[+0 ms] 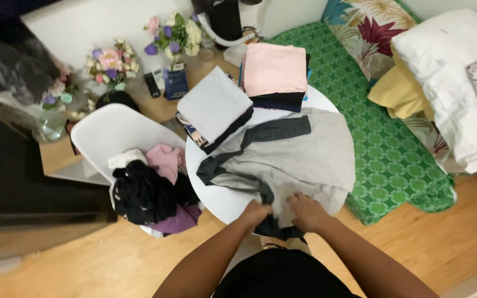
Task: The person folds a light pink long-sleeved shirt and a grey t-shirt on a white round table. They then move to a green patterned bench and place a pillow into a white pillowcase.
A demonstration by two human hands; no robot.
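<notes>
The bed [393, 160], covered in a green patterned sheet, runs along the right side and touches the round white desk [222, 201]; pillows [454, 77] are piled at its head; a white chair [106, 132] stands just beside the desk on the left and carries a heap of unfolded clothes [150, 193] in black, pink and purple. The grey garment [305, 154] with dark trim lies spread flat across most of the desk, its near hem drawn over the front edge toward the person; both hands work at that hem. The left hand [256, 214] is clenched on the dark trim at the edge; the right hand [306, 212] is clenched on the grey fabric just beside it; the grip of each hand is closed on cloth, though the fingertips are hidden in the folds. Two folded stacks sit at the far rim: a white-topped stack [215, 107] on the left and a pink-topped stack [275, 74] behind it. Risk assessment: a pull on the hem may drag the whole garment forward off the desk, since little weight holds it; the far sleeve lies touching the white-topped stack, so a hard tug may shift or topple that stack; the dark trim hanging below the edge may slip to the floor [111, 259] if either grip slackens; uneven tension between the two hands may crease the fabric.
</notes>
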